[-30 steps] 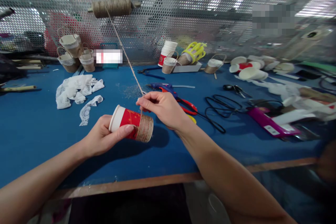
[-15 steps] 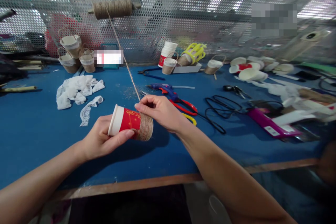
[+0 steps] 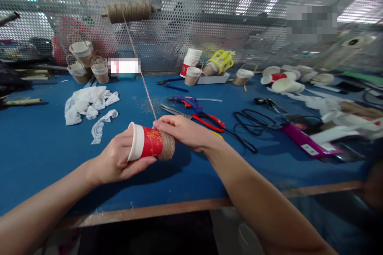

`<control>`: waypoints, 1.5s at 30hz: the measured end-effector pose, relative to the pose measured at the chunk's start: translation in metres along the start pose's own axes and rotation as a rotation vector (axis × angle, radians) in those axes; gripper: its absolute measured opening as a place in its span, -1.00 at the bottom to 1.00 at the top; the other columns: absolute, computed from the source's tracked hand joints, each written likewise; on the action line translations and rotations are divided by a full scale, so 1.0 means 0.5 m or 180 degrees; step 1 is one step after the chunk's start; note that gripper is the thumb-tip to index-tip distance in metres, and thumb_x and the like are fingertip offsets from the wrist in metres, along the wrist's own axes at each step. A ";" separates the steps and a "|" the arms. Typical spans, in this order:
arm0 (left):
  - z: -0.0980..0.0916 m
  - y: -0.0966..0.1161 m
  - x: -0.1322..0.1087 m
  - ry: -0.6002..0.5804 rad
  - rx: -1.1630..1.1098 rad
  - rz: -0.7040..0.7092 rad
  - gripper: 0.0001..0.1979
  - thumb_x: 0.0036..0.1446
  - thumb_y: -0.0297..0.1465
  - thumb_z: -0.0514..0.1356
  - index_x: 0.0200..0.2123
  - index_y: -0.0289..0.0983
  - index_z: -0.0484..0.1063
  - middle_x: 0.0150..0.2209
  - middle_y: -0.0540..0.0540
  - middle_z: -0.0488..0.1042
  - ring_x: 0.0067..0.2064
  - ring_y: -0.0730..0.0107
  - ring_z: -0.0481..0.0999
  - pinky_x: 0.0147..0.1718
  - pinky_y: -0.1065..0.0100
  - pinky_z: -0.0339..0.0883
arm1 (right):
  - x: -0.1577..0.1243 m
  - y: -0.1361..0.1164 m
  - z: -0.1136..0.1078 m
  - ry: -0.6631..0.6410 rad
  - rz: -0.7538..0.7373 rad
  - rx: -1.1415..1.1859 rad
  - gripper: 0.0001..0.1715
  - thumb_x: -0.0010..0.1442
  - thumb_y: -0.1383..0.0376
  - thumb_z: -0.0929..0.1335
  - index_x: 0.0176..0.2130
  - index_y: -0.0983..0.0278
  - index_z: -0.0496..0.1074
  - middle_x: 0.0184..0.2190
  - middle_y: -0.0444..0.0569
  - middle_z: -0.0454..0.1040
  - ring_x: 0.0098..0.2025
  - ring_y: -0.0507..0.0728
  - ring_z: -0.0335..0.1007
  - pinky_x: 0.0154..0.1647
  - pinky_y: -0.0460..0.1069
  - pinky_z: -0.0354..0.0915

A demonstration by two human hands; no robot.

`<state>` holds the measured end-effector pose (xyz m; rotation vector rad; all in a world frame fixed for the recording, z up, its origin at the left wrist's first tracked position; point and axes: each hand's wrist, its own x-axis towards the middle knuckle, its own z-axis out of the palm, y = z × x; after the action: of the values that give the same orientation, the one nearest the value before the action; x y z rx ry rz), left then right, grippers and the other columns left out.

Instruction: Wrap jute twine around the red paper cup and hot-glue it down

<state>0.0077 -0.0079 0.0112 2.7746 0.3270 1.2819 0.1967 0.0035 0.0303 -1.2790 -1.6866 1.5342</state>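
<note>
My left hand [image 3: 115, 159] grips a red paper cup [image 3: 148, 146] on its side, rim to the left. The cup's bottom part is wrapped in brown jute twine [image 3: 167, 146]. My right hand [image 3: 182, 131] lies over the wrapped end and pinches the twine strand [image 3: 140, 75] right at the cup. That strand runs taut up and left to a twine spool [image 3: 129, 10] hung on the perforated metal panel [image 3: 209, 4]. Both hands hover just above the blue tabletop [image 3: 36, 143].
Red-handled scissors [image 3: 197, 116] and a blue glue gun [image 3: 188, 101] lie just behind my right hand. White lace scraps [image 3: 88, 105] sit to the left, finished twine baskets [image 3: 85, 61] behind them. Paper cups [image 3: 284, 81], black cable [image 3: 251, 123] and a purple tool [image 3: 308, 141] crowd the right side.
My right hand has come down from above the cup onto its wrapped end, pulling the twine with it. The cup has turned in my left hand, its rim now more upright.
</note>
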 end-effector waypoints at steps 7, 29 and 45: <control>0.002 -0.016 -0.006 0.0001 0.0046 0.0023 -0.98 0.04 -0.48 0.18 -0.42 -0.30 0.38 -0.50 -0.03 0.47 -0.44 0.42 0.43 -0.32 0.35 0.30 | 0.009 0.011 -0.002 0.0209 -0.0175 0.0018 -0.66 0.06 0.05 0.31 -0.45 0.29 0.32 -0.54 -0.16 0.28 -0.51 -0.02 0.18 -0.50 -0.09 0.16; 0.025 -0.013 0.003 0.0300 -0.3193 -0.4084 -0.88 -0.21 -0.43 0.33 -0.55 -0.36 0.48 -0.57 0.01 0.51 -0.52 0.54 0.42 -0.42 0.47 0.35 | 0.010 0.023 0.023 0.1003 -0.0927 -0.1461 -0.73 0.10 0.13 0.30 -0.36 0.31 0.37 -0.39 -0.02 0.44 -0.37 0.05 0.32 -0.33 -0.02 0.24; 0.028 0.006 0.016 -0.0191 -0.2912 -0.3939 -0.86 -0.22 -0.47 0.28 -0.65 -0.37 0.36 -0.68 0.12 0.31 -0.62 0.64 0.21 -0.59 0.54 0.18 | 0.014 0.011 0.029 0.0760 -0.0989 -0.0336 -0.79 0.07 0.24 0.34 -0.29 0.32 0.41 -0.31 -0.05 0.46 -0.30 0.02 0.36 -0.22 -0.03 0.27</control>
<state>0.0239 -0.0085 0.0084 1.3390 0.9323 0.6854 0.1830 0.0025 0.0207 -1.1361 -1.7313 1.0822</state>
